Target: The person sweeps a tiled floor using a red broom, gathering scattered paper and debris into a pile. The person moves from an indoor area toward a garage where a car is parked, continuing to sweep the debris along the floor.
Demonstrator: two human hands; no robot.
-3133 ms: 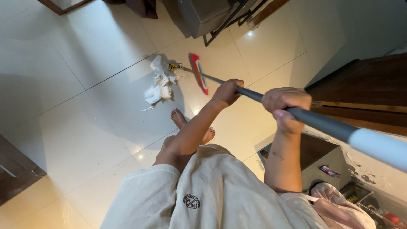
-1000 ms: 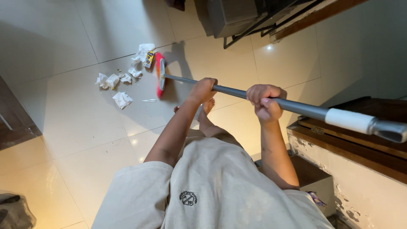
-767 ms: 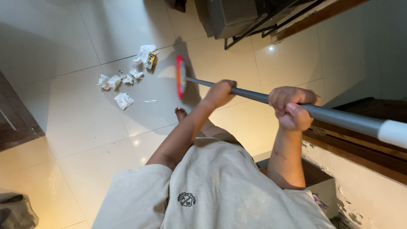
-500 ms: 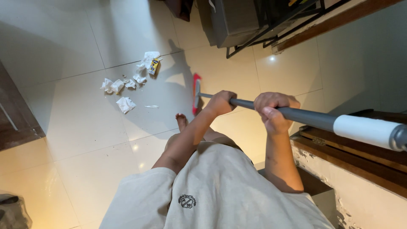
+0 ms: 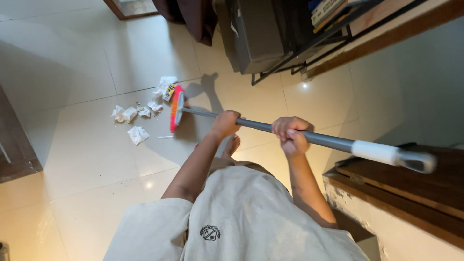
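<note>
Both hands grip the broom handle (image 5: 261, 126), left hand (image 5: 225, 123) nearer the red head (image 5: 175, 108), right hand (image 5: 290, 133) behind. The handle runs forward-left toward the paper scraps (image 5: 137, 113), just beyond the head.

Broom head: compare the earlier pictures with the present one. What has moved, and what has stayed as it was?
The broom head was drawn back toward the person's foot, then pushed out again; it now sits against the small carton and crumpled paper scraps. Nothing was let go: the left hand and right hand keep gripping the grey handle. The scraps stay scattered on the tile floor.
</note>
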